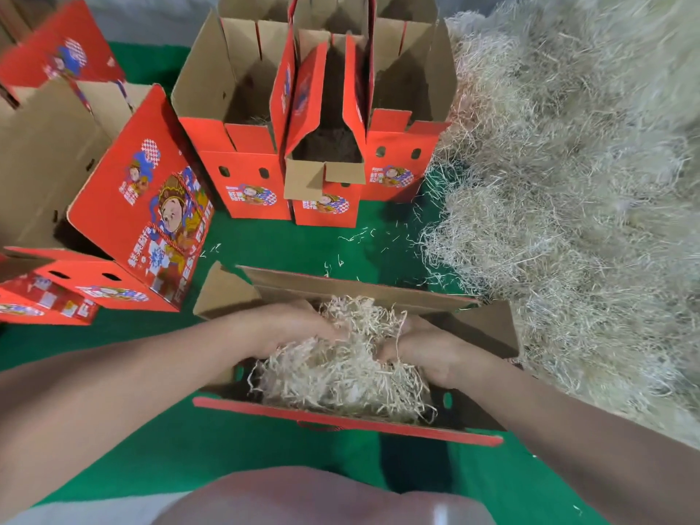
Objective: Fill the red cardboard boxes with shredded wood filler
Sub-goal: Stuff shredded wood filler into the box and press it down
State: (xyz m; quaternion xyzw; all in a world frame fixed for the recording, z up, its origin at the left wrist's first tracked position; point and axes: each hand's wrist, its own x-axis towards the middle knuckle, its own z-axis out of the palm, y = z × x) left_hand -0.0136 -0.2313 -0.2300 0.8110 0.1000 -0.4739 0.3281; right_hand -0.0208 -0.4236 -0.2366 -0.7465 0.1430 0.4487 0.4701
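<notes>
- Right in front of me, low in the head view, an open red box (pixel 341 420) lies on the green surface (pixel 288 244), its brown flaps spread to the far side and to the right.
- A loose wad of shredded wood filler (pixel 341 377) sits inside this box, mostly in its left and middle part; a tuft rises between my hands.
- My left hand (pixel 299 327) reaches in from the left, back up, fingers bent down into the strands. Their tips are buried, so I cannot tell whether they clutch anything.
- My right hand (pixel 428 346) comes in from the right with fingers and thumb curled round a bunch of the filler; strands drape over its knuckles.
- Just to the right of the box, touching its flap, a big heap of filler (pixel 568 183) fills the whole right side of the view.
- Stray strands (pixel 356 236) lie scattered on the green between the box and the row behind it.
- On the far side stand three upright boxes, close together, flaps up: the left box (pixel 246 183), the middle box (pixel 325 206) and the right box (pixel 397 172). Their insides are too dark to judge.
- At the left, a larger tilted box (pixel 151 206) with a cartoon print leans over other red cartons.
- My knee (pixel 322 498) shows at the bottom edge.
</notes>
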